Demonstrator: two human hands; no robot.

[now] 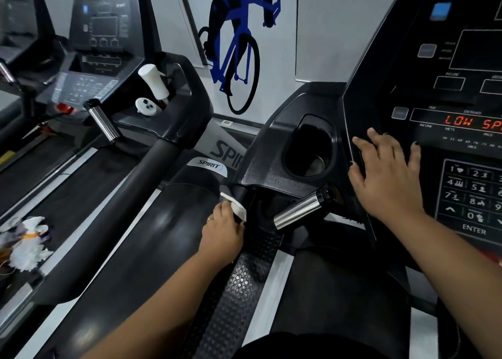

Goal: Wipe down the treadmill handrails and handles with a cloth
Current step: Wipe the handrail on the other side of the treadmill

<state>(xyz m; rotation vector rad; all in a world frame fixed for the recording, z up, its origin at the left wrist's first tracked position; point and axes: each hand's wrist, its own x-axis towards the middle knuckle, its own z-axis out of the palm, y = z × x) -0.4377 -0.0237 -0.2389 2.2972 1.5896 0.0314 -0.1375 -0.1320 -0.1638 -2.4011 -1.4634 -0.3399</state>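
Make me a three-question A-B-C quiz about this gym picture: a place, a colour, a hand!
1. Where is the white plastic spray bottle? A) floor B) neighbouring treadmill's black cup holder C) right hand
2. What colour are the glowing display letters? A) green B) red C) white
3. What is the left hand doing? A) pressing buttons B) hanging free C) gripping a small white cloth
Answers: B, it leans in that holder; B, LOW SP glows red; C, its fingers curl round the cloth.

We see a second treadmill on our left.
Our cloth is on the handrail, left of the console.
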